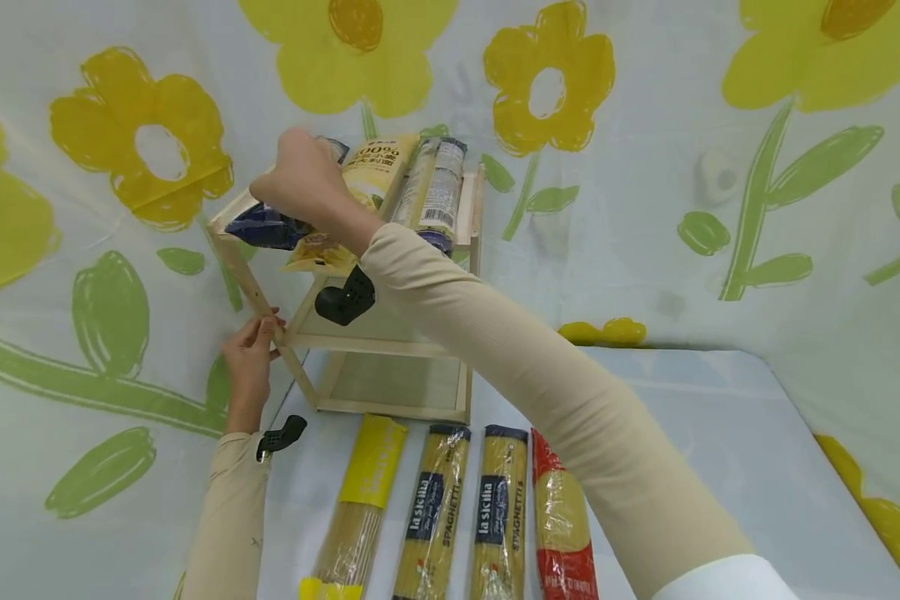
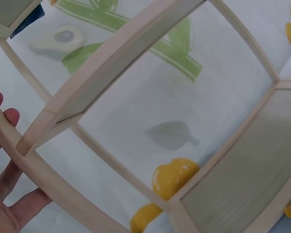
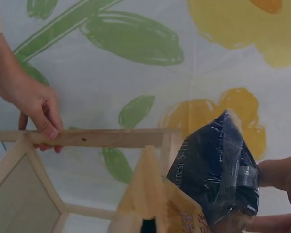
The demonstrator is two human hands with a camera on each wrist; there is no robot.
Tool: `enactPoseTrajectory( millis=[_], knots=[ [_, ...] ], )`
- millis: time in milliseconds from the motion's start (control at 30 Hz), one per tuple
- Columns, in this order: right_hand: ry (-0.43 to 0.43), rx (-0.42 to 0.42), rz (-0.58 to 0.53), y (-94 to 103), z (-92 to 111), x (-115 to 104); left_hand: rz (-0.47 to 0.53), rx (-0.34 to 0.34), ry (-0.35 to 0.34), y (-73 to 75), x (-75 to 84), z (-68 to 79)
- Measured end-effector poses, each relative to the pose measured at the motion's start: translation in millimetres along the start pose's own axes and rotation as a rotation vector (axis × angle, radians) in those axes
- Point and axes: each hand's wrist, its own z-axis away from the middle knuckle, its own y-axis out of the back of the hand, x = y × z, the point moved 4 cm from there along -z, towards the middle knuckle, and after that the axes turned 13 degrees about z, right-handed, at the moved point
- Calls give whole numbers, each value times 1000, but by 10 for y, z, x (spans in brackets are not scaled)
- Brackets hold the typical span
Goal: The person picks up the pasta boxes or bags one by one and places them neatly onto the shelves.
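Observation:
A small wooden shelf rack [image 1: 375, 343] with three tiers stands at the back of the table. My left hand [image 1: 249, 354] grips its left front post near the middle tier, with fingers and thumb around the wood [image 2: 48, 182]. Above the top tier's left side, my right hand [image 1: 307, 179] holds a dark blue pasta pack [image 1: 266, 227]. In the right wrist view, thumb and fingers pinch the side of this dark blue wrapper [image 3: 213, 170]; its far part is hidden. Next to it on the top tier lie a yellow pasta bag [image 1: 378, 171] and a clear pack with a barcode [image 1: 438, 187].
In front of the rack lie a yellow-ended spaghetti pack [image 1: 356, 500], two La Sicilia spaghetti packs [image 1: 431, 508] and a red pasta pack [image 1: 566, 517], partly behind my right sleeve. A flower-printed sheet [image 1: 645, 208] hangs close behind and left of the rack.

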Motion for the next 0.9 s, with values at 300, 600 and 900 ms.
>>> enactPoseTrajectory(
  millis=[300,600,900],
  knots=[
    [155,-133,280,-169,53,-161,28,0,-1,-16,22,-19],
    [169,-57,316,-306,38,-174,28,-6,-2,-29,40,13],
    [232,-146,524,-411,36,-240,22,5,-5,17,23,23]
  ],
)
